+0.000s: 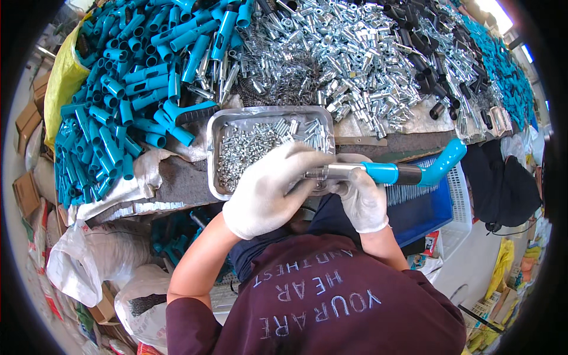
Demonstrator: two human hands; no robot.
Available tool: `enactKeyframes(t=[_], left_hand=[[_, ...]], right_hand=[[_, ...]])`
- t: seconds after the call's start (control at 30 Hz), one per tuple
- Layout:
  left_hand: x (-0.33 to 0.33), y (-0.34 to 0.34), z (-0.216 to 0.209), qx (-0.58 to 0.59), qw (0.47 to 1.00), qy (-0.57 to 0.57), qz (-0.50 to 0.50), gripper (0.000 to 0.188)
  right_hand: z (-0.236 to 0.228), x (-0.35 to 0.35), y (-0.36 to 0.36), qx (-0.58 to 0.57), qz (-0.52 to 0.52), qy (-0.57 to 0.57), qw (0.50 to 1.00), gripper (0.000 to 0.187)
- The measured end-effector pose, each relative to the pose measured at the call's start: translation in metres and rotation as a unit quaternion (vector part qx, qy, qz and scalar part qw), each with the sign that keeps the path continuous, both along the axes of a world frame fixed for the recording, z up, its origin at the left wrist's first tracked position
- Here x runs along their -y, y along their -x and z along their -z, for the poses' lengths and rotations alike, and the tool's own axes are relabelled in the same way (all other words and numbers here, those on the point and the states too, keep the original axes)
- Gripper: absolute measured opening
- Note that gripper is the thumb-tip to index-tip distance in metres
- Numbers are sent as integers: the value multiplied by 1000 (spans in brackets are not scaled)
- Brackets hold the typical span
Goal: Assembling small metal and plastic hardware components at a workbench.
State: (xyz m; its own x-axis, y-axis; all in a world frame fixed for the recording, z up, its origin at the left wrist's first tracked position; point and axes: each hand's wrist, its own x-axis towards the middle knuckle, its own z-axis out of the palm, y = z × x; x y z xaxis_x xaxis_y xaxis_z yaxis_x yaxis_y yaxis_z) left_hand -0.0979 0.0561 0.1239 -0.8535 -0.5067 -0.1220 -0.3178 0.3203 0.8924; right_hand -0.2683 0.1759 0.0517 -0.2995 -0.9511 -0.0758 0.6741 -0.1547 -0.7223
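The left grip and right grip, in white cloth gloves, pinch a long blue, black and silver tool near a shiny metal tray. The tool looks mostly joined. Loose round blue tubes seem left to do. The dark red cloth shirt has pale letters.

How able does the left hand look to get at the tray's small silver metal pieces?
Probably yes: in this view the left hand overlaps the metal tray, and many small silver metal pieces lie uncovered. It seems to hold the turquoise-handled tool, though, so may need to let go.
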Motion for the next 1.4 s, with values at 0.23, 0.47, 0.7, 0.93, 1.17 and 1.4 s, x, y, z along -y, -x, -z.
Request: enactKeyframes(t=[0.23, 0.47, 0.7, 0.93, 1.17, 1.4], left_hand=[[2, 0, 13, -74, 987, 145, -1, 63], [-3, 7, 18, -90, 986, 131, -39, 50], [-10, 9, 26, -114, 992, 34, -47, 53], [-1, 12, 23, -14, 999, -44, -22, 70], [-10, 33, 18, -134, 931, 330, -78, 86], [-26, 23, 31, -11, 968, -59, 244, 42]], right_hand=[[2, -3, 0, -39, 7, -20, 999, 38], [-2, 0, 0, -34, 9, -15, 999, 36], [0, -2, 5, -37, 20, -38, 998, 39], [0, -2, 1, -55, 53, -56, 995, 34], [-5, -1, 3, -140, 104, -109, 979, 29], [-30, 5, 37, -514, -36, 200, 833, 43]])
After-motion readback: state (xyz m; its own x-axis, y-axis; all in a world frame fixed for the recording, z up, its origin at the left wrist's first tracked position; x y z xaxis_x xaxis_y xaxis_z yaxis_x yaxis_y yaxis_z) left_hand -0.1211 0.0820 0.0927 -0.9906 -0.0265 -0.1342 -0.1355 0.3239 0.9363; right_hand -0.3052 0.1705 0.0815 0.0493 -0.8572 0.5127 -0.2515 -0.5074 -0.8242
